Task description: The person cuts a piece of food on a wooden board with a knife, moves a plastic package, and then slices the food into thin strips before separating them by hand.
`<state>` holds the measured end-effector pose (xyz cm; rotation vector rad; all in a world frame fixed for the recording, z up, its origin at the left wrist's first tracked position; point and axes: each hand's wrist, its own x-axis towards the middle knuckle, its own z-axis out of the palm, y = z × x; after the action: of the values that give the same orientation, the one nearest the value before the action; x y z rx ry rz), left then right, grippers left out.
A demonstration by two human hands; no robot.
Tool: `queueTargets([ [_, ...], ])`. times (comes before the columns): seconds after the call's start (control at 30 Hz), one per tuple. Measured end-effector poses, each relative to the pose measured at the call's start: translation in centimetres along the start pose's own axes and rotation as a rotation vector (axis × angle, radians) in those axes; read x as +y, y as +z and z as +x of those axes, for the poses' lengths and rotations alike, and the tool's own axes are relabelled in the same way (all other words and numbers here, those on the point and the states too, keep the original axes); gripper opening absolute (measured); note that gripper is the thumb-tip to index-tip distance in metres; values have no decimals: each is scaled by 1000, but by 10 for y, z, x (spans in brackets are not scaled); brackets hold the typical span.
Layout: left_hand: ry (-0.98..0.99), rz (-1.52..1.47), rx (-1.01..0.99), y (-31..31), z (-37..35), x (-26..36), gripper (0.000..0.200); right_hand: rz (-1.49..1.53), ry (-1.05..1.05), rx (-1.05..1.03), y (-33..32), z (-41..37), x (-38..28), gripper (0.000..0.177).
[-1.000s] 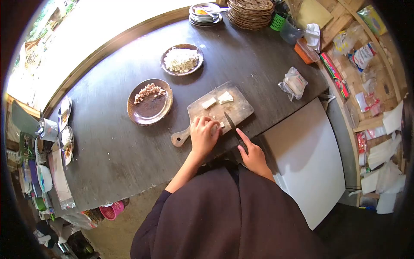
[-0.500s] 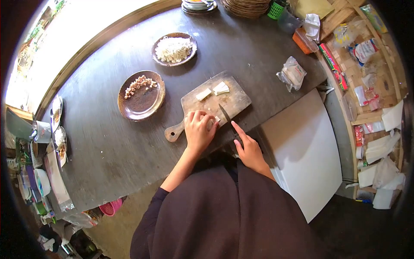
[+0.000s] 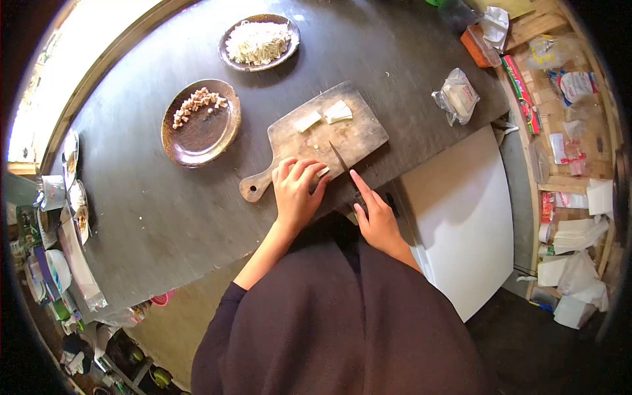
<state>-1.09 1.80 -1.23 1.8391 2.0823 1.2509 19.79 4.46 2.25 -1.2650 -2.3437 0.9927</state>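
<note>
A wooden cutting board (image 3: 359, 136) with a handle lies near the table's front edge. My left hand (image 3: 297, 194) is over its lower edge, fingers curled on a small pale white piece (image 3: 322, 172), mostly covered by them. In my right hand (image 3: 376, 216) is a knife (image 3: 340, 157), index finger stretched along it. The blade points up the board, just right of the white piece and apart from it. Farther up the board rest a pale block (image 3: 307, 121) and some cut pale slices (image 3: 338, 112). Small crumbs are scattered on the wood.
Left of the board stands a brown plate (image 3: 197, 157) with small brownish cubes. Beyond it, another plate (image 3: 230, 60) holds pale shreds. A plastic-wrapped package (image 3: 459, 97) lies to the right. Spoons and dishes (image 3: 78, 197) line the left edge; a white surface (image 3: 464, 217) adjoins the front right.
The view has shifted, so the plates and board appear higher in the picture. Both hands stay by the board's lower edge, the knife still in my right hand.
</note>
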Motion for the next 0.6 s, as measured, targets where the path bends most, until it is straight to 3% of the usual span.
queueTargets([
  [0.6,79,130,38,4,-5,-2,17,-41,32,-98,0,-5,-10,67],
])
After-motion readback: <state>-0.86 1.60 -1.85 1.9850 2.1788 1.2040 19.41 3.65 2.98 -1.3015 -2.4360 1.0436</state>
